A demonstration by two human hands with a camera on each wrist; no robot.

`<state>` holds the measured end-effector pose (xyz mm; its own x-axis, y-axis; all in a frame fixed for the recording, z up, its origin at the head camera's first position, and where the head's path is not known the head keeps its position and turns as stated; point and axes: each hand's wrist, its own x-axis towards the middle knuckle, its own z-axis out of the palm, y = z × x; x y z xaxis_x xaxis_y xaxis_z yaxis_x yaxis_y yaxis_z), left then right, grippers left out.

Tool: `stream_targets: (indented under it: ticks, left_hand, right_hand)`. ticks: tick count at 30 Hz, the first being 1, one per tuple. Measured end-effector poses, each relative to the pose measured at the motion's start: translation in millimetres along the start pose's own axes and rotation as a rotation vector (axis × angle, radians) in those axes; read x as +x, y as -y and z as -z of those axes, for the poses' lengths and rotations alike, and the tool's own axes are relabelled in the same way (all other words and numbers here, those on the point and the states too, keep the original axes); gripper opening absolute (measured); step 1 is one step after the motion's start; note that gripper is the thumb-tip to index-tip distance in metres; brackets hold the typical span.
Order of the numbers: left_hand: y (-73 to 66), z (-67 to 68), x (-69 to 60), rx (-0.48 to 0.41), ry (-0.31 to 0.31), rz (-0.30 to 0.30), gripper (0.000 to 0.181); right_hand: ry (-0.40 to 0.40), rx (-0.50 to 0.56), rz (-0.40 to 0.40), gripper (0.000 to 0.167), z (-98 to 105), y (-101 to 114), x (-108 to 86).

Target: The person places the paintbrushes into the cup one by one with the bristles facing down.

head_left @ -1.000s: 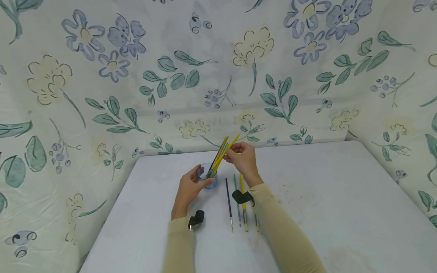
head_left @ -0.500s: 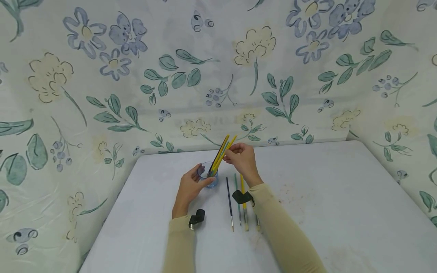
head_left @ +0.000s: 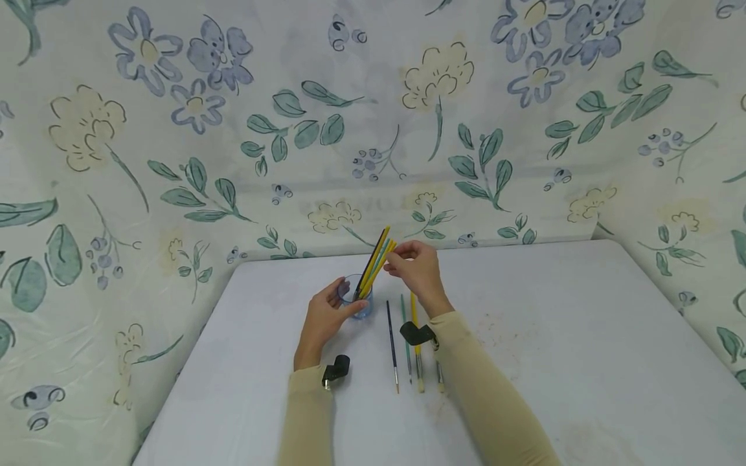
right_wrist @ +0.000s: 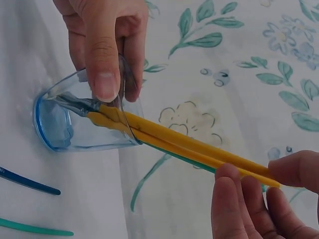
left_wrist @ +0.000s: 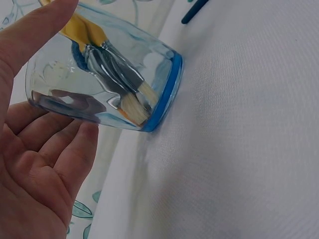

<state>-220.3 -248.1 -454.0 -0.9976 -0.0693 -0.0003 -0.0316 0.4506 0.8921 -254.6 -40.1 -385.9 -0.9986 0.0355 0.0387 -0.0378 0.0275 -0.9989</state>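
status: partway, i judge. done: one group of brushes stands bristles-down in the cup, not yet let go. left, by my reckoning: the brushes lying on the table (head_left: pixel 542 372).

cup (right_wrist: pixel 57 122), clear blue: one. near the far edge of the table, left of its middle.

left hand (head_left: pixel 326 317): one, at the cup's 8 o'clock; thumb and fingers wrapped round the cup.

right hand (head_left: pixel 421 268): one, at the cup's 2 o'clock; fingers narrow, pinching the upper handle ends of the group.

yellow brushes in the cup (right_wrist: pixel 199 144): at least two, leaning to 1 o'clock in the head view.
teal brush in the cup (right_wrist: pixel 179 157): one, alongside.
dark handle (head_left: pixel 368 262): one seems to show; full count hidden.

on the table, at 4 to 5 o'clock from the cup, bristles towards 6: four.
navy brush (head_left: pixel 392 346): one.
teal brush on the table (head_left: pixel 408 359): one.
yellow brush on the table (head_left: pixel 418 366): one.
fourth brush (head_left: pixel 440 377): one; handle hidden by my right sleeve (head_left: pixel 484 382), colour cannot be told.
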Motion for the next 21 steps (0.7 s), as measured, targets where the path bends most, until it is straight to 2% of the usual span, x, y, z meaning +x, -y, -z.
stream_targets:
  ticks: [8,13,21]
  left_hand:
    - [1.8,-0.8,0.6,0.003,0.003,-0.004,0.091]
    - [3.6,0.4,0.6,-0.012,0.01,-0.019,0.093]
    - [3.9,1.8,0.8,-0.016,0.017,-0.023,0.096]
  right_hand:
    - [0.025,-0.01,-0.017,0.017,13.6,-3.5,0.3]
    - [-0.001,0.002,-0.027,0.015,27.5,-8.9,2.4]
    - [-0.048,-0.062,-0.11,0.02,49.4,-26.5,2.0]
